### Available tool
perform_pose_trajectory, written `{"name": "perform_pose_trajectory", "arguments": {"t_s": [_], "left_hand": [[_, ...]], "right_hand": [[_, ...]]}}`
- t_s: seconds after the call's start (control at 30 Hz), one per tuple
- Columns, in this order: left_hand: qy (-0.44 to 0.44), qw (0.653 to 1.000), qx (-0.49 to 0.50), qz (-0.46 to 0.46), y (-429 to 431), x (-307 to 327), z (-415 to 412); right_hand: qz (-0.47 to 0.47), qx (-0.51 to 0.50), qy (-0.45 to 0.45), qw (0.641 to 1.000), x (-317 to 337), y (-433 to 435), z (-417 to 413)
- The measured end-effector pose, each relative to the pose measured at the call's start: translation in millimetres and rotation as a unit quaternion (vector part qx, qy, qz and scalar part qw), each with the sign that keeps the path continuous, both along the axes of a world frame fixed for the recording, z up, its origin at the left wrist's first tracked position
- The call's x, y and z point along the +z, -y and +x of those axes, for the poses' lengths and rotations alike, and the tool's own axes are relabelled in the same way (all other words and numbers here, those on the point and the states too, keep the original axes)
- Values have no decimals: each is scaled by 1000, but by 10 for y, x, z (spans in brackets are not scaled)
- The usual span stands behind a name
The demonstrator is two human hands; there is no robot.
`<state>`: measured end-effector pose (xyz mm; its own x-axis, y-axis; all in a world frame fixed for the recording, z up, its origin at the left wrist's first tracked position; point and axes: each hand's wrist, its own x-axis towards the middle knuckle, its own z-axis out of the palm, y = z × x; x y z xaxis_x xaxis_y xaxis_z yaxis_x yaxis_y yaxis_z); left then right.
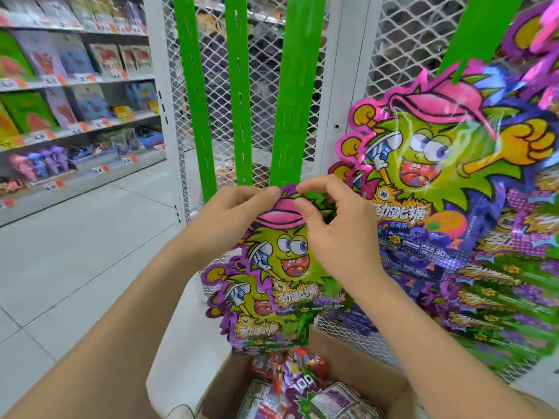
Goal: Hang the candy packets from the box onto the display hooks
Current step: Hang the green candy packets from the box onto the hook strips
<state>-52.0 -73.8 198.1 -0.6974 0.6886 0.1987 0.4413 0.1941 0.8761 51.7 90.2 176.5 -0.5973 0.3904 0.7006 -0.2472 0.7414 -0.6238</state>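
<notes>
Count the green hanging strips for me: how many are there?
4. Three hang side by side before the white mesh: left strip, middle strip, right strip. A fourth strip hangs upper right, above the hung candy packets, which may hide more.

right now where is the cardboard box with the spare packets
Head view, bottom centre: the cardboard box sits open just below the held candy packets, at the foot of the white mesh rack.

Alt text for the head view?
The left hand and right hand pinch the top of a bunch of candy packets before green display strips on a white mesh rack. A cardboard box of more sits below; hung packets fill the right.
</notes>
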Motion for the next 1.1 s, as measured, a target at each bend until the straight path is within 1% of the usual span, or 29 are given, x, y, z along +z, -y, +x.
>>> {"name": "perform_pose_trajectory", "arguments": {"t_s": [0.27,0.43,0.53,0.7,0.8,0.93,1.1], "left_hand": [[-28,999,7,-24,6,-43,-60],[-14,999,5,-46,-33,-114,-98],[-36,998,-6,-53,-38,-128,-65],[-66,998,22,-14,-37,-70,21],[-42,999,16,-1,-4,-44,42],[-26,999,20,1,-9,-7,104],[-33,998,45,-21,-14,47,109]], "right_hand": [[3,-2,38,999,-137,-19,-103],[6,-4,117,993,-261,-35,-83],[15,-8,140,990,-294,-3,-36],[8,10,62,998,-234,-4,53],[14,2,30,999,-238,21,81],[-18,3,-31,999,-174,91,85],[-54,-16,-18,998,-127,140,50]]}}
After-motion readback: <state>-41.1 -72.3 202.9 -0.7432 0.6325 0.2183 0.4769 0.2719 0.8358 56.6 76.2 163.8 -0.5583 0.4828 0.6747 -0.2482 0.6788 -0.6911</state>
